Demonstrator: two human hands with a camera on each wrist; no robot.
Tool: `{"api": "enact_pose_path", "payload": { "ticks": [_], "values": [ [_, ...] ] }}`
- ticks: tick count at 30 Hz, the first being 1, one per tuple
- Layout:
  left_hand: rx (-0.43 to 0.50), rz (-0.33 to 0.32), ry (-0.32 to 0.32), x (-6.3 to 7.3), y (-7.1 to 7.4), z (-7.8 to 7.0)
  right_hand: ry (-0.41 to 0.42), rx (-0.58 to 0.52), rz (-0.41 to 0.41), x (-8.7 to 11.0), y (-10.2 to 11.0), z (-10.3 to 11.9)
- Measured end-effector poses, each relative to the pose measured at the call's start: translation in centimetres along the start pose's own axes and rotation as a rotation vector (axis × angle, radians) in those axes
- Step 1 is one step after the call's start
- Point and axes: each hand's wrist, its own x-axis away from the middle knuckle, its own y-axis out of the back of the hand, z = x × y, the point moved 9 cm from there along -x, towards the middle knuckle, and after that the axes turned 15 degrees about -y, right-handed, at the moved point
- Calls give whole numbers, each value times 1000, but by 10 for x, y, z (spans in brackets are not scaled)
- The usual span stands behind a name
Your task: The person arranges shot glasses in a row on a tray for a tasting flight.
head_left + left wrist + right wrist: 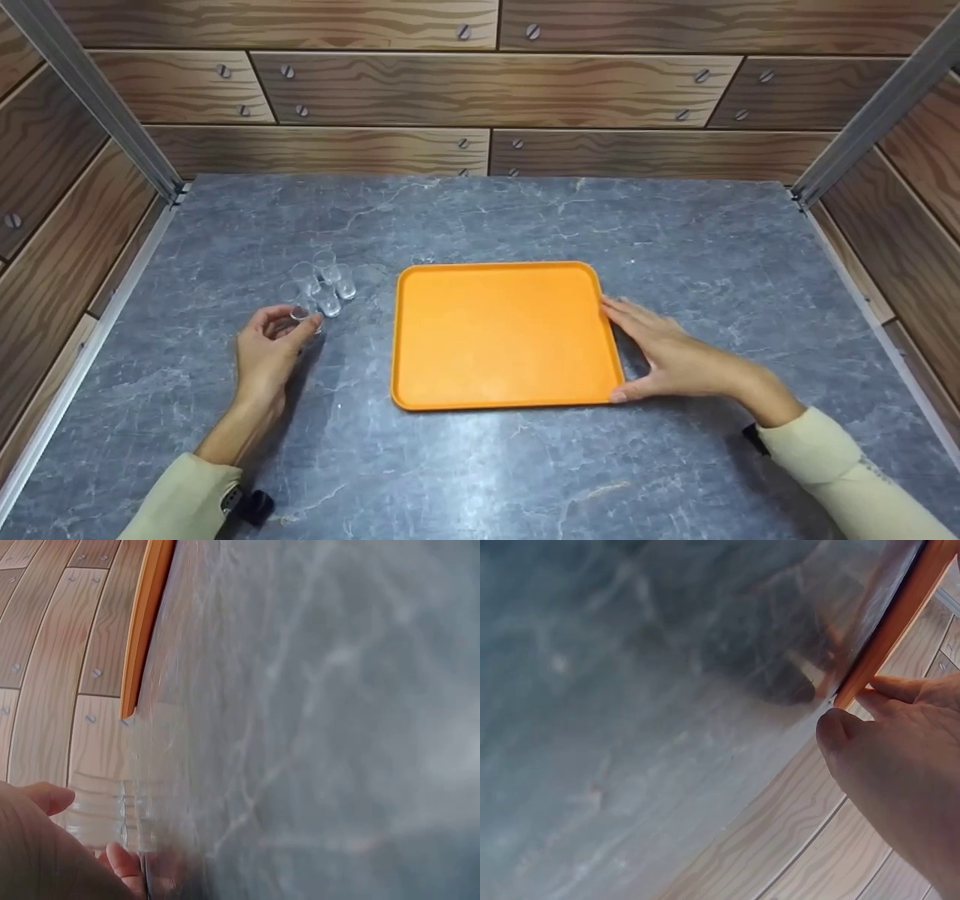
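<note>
An orange tray (pixel 502 337) lies flat on the table. To its left several small clear glasses (pixel 328 301) stand close together. My left hand (pixel 270 345) holds the nearest glass (pixel 306 315) between thumb and curled fingers. In the left wrist view that glass (pixel 101 802) shows faintly beyond the thumb. On the other side my right hand (pixel 660 349) touches the tray's right rim with extended fingers, the thumb at the near right corner. The right wrist view has the fingers (pixel 900 690) along the tray's edge (pixel 892 622).
A grey marbled table (pixel 495 465) bears everything. Wood-patterned panels (pixel 480 90) surround its back and sides, with metal posts (pixel 874 105) at the back corners. A small black object (pixel 255 508) is by the left cuff.
</note>
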Motion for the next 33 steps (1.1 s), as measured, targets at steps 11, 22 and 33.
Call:
{"api": "enact_pose_path", "payload": {
  "ticks": [11, 22, 33],
  "values": [
    [4, 13, -5, 0, 4, -2, -11, 37, -4, -2, 1, 1],
    [23, 16, 7, 3, 8, 4, 2, 20, -17, -1, 1, -2],
    [32, 3, -120, 10, 4, -18, 1, 23, -22, -2, 1, -3]
  ]
}}
